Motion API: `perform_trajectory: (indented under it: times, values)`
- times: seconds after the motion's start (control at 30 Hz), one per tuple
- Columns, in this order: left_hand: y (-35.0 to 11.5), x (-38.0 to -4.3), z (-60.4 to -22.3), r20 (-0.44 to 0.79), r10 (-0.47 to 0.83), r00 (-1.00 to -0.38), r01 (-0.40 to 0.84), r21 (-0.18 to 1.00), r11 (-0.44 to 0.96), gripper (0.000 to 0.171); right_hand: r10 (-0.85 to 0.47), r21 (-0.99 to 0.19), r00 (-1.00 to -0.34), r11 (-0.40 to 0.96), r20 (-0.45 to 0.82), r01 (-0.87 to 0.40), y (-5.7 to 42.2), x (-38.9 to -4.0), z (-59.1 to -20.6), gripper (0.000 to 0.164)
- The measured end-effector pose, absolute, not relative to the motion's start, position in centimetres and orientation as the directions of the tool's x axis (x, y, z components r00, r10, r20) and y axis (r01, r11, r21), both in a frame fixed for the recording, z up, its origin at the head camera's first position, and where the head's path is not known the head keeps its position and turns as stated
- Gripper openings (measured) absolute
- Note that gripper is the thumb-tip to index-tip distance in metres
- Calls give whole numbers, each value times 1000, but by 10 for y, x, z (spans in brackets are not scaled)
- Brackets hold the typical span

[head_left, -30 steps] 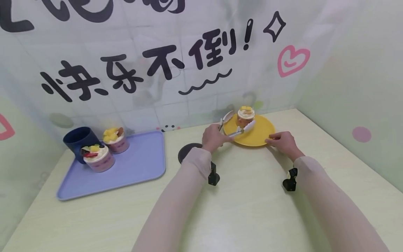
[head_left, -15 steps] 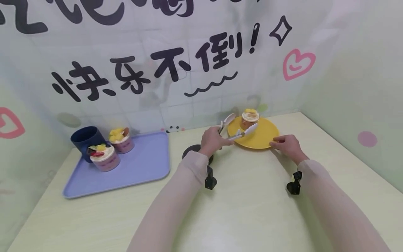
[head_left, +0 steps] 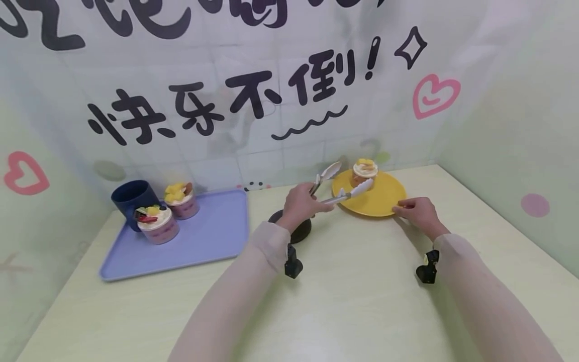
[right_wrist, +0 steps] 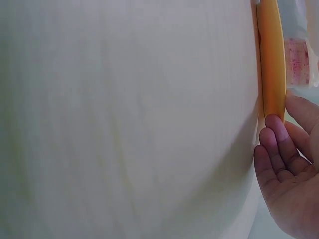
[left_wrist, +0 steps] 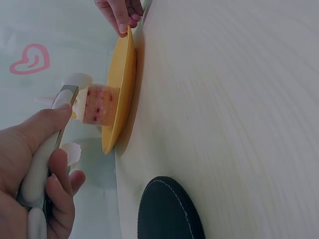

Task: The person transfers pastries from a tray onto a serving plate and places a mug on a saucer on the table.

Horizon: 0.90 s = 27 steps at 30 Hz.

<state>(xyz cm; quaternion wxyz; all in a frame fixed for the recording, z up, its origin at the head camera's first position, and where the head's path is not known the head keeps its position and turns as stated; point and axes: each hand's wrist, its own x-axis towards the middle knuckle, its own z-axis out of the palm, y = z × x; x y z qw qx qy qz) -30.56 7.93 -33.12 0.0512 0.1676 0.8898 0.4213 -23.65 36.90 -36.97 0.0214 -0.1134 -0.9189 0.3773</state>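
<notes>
My left hand [head_left: 299, 205] grips a pair of metal tongs [head_left: 336, 198], whose two ends stand spread apart near a dessert cup [head_left: 364, 173]. That cup, topped with cream and yellow pieces, stands upright on a round yellow plate [head_left: 375, 201]. In the left wrist view, the tongs [left_wrist: 47, 154] partly cover the cup's top, while its pink, red-spotted side [left_wrist: 101, 104] shows. My right hand [head_left: 418, 213] pinches the plate's near right rim, thumb above and fingers below, as the right wrist view shows on the plate's edge [right_wrist: 273, 64].
A blue-purple tray [head_left: 217, 236] on the left holds a dark blue mug [head_left: 131, 196] and two dessert cups, one fruit-topped [head_left: 158, 229], one with yellow pieces [head_left: 182, 201]. Below my left hand lies a black round pad [left_wrist: 167, 209] with stitched edging. Walls rise behind and at both sides.
My left hand has drawn slightly left with the tongs, away from the dessert cup. My right hand stays on the plate's rim. The head view has shifted a little left.
</notes>
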Motion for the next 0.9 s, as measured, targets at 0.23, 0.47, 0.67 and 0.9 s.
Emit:
perform_trajectory:
  times: [0.23, 0.47, 0.67, 0.9]
  values:
    - [67, -301, -330, 88, 363, -928, 296, 765, 573, 42, 233, -706, -970, 677, -61, 207, 369, -236, -369, 54]
    - [57, -295, -325, 83, 393, -916, 310, 769, 559, 43, 259, -703, -962, 669, -85, 242, 367, -235, -366, 57]
    - [49, -288, -320, 82, 415, -906, 321, 771, 550, 44, 239, -701, -966, 672, -97, 237, 365, -235, -365, 52]
    - [36, -278, -321, 81, 406, -910, 308, 788, 533, 46, 239, -697, -966, 676, -99, 239, 368, -235, -367, 51]
